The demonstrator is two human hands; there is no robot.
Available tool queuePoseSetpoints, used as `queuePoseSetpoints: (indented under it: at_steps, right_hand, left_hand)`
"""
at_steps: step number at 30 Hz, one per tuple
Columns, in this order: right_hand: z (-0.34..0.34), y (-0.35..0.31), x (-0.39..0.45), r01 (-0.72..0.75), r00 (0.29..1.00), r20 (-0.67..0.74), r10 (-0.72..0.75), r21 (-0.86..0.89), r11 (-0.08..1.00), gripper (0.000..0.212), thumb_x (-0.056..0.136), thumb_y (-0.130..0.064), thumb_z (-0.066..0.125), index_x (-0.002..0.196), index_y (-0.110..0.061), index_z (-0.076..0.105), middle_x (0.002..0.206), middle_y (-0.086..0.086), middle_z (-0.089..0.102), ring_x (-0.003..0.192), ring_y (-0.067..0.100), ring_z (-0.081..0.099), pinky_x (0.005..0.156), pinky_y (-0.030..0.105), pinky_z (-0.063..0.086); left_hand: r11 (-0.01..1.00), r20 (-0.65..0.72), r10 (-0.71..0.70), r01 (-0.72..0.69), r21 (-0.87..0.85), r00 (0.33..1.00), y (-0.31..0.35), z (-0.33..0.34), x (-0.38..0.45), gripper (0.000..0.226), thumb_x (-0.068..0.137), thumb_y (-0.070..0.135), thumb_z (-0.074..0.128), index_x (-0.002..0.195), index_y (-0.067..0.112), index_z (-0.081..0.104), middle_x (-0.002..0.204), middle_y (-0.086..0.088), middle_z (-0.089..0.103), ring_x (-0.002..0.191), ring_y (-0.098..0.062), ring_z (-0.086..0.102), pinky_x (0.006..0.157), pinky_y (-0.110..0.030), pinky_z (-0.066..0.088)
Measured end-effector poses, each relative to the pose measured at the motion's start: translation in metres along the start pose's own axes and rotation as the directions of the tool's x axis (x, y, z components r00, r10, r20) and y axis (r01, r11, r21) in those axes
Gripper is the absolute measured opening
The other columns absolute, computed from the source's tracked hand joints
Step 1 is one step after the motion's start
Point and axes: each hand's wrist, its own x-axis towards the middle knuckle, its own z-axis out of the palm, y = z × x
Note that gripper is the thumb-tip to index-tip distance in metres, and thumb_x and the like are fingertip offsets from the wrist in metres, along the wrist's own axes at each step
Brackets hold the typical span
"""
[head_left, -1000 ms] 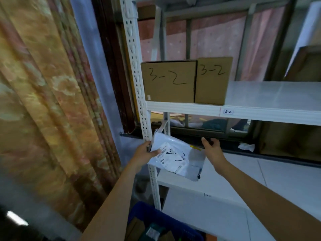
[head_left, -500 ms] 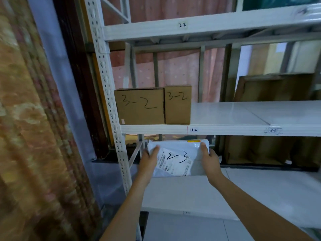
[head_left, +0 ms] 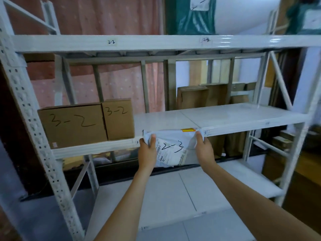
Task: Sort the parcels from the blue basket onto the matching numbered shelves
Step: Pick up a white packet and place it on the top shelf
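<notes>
Parcel (head_left: 173, 146), seemingly "2-3", in both hands' grip

White metal shelf rack (head_left: 225, 117); two cardboard boxes (head_left: 73, 126) marked 3-2 side by side, touching, on the middle shelf's left end.

Two bare forearms, slim and unmarked, running up from the lower edge to the left hand (head_left: 147, 152) and right hand (head_left: 203, 149). No sleeves, cuffs, gloves, watch, bands or rings showing anywhere along them. Short, plain fingernails where visible. Wrists narrow, arms widening toward the bottom of the head view.
</notes>
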Motion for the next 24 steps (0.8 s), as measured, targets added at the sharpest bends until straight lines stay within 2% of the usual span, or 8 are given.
queuePoseSetpoints:
  at_steps: [4, 8, 11, 14, 16, 19, 22, 24]
  right_hand:
    - [-0.053, -0.013, 0.027, -0.016, 1.0, -0.026, 0.015, -0.056, 0.998, 0.055, 0.101, -0.058, 0.037, 0.119, -0.011, 0.059, 0.111, 0.006, 0.062, 0.099, 0.023, 0.056, 0.071, 0.031, 0.04]
    - [-0.103, -0.022, 0.058, -0.032, 0.999, -0.024, 0.03, -0.074, 0.997, 0.054, 0.101, -0.059, 0.035, 0.118, -0.012, 0.055, 0.11, 0.007, 0.058, 0.098, 0.026, 0.057, 0.078, 0.034, 0.042]
    - [-0.137, -0.032, 0.083, -0.034, 0.999, -0.029, 0.032, -0.044, 0.998, 0.054, 0.1, -0.06, 0.036, 0.116, -0.012, 0.055, 0.109, 0.011, 0.061, 0.099, 0.029, 0.061, 0.079, 0.037, 0.047]
    - [-0.165, -0.039, 0.11, -0.029, 0.999, -0.024, 0.029, -0.018, 0.999, 0.055, 0.099, -0.062, 0.035, 0.12, -0.013, 0.053, 0.116, 0.014, 0.06, 0.105, 0.033, 0.061, 0.091, 0.045, 0.051]
    - [-0.178, -0.051, 0.127, -0.009, 1.0, -0.022, 0.009, -0.02, 1.0, 0.056, 0.1, -0.061, 0.033, 0.123, -0.013, 0.053, 0.117, 0.014, 0.059, 0.106, 0.032, 0.059, 0.089, 0.044, 0.049]
    - [-0.187, -0.08, 0.146, 0.049, 0.999, -0.011, -0.049, -0.014, 0.999, 0.051, 0.103, -0.056, 0.032, 0.122, -0.013, 0.051, 0.115, 0.011, 0.056, 0.105, 0.029, 0.056, 0.083, 0.038, 0.043]
    - [-0.188, -0.115, 0.152, 0.093, 0.996, 0.011, -0.093, 0.025, 0.995, 0.047, 0.101, -0.059, 0.033, 0.119, -0.018, 0.049, 0.111, 0.009, 0.058, 0.101, 0.029, 0.059, 0.084, 0.041, 0.051]
    - [-0.187, -0.132, 0.153, 0.126, 0.992, 0.023, -0.127, 0.044, 0.991, 0.051, 0.1, -0.062, 0.033, 0.121, -0.018, 0.049, 0.113, 0.009, 0.06, 0.102, 0.029, 0.061, 0.087, 0.043, 0.053]
  left_hand:
    - [1.0, 0.034, 0.019, -0.019, 0.007, 0.999, 0.021, 0.055, -0.007, 0.052, 0.099, 0.057, 0.044, 0.121, 0.01, 0.047, 0.103, -0.005, 0.059, 0.095, -0.027, 0.057, 0.078, -0.035, 0.042]
    - [0.999, 0.077, 0.02, -0.022, 0.032, 0.997, 0.044, 0.11, -0.013, 0.054, 0.097, 0.063, 0.04, 0.118, 0.013, 0.046, 0.104, -0.009, 0.063, 0.101, -0.034, 0.061, 0.089, -0.047, 0.05]
    - [0.999, 0.099, 0.029, -0.033, 0.04, 0.995, 0.061, 0.151, -0.016, 0.053, 0.098, 0.061, 0.038, 0.122, 0.014, 0.043, 0.105, -0.008, 0.062, 0.099, -0.029, 0.06, 0.08, -0.041, 0.048]
    - [0.998, 0.095, 0.056, -0.058, 0.019, 0.994, 0.079, 0.188, -0.014, 0.053, 0.099, 0.058, 0.039, 0.123, 0.011, 0.044, 0.105, -0.01, 0.063, 0.093, -0.025, 0.06, 0.075, -0.036, 0.046]
    - [0.996, 0.09, 0.084, -0.084, -0.008, 0.992, 0.095, 0.205, -0.011, 0.05, 0.1, 0.055, 0.04, 0.119, 0.009, 0.045, 0.104, -0.01, 0.064, 0.092, -0.025, 0.061, 0.075, -0.036, 0.046]
    - [0.991, 0.081, 0.132, -0.129, -0.044, 0.988, 0.128, 0.215, -0.003, 0.048, 0.099, 0.055, 0.041, 0.122, 0.013, 0.044, 0.11, -0.01, 0.065, 0.104, -0.03, 0.063, 0.083, -0.038, 0.051]
    - [0.981, 0.046, 0.184, -0.181, -0.063, 0.982, 0.162, 0.213, 0.008, 0.075, 0.091, 0.069, 0.039, 0.14, 0.013, 0.04, 0.126, -0.01, 0.062, 0.117, -0.03, 0.06, 0.098, -0.044, 0.051]
    - [0.973, 0.015, 0.221, -0.22, -0.075, 0.975, 0.177, 0.21, 0.018, 0.093, 0.079, 0.083, 0.036, 0.137, 0.012, 0.042, 0.129, -0.012, 0.061, 0.117, -0.03, 0.06, 0.097, -0.049, 0.051]
